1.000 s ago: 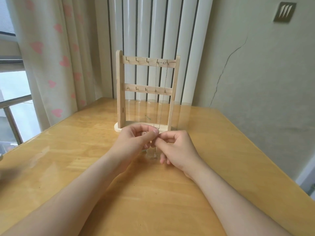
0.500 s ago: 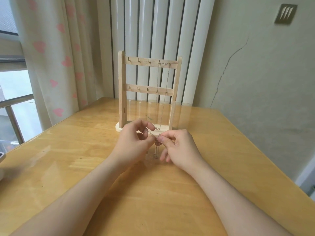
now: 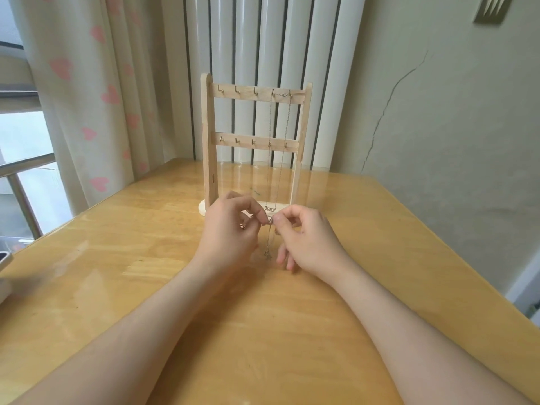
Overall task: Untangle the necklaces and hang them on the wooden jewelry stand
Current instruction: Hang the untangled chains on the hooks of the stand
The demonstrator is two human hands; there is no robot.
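Pinching a thin necklace (image 3: 270,239) in both left hand (image 3: 230,229) and right hand (image 3: 306,238) just above the table (image 3: 117,258), in front of the stand (image 3: 209,141) already bearing another chain (image 3: 285,135); likely mid-untangling, next calling for a careful lift to a free hook (image 3: 255,91).

The hands (image 3: 229,233) parted; a chain (image 3: 270,241) seemingly dangles between.

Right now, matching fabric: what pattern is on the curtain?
The curtain shows pink hearts on cream; head view.
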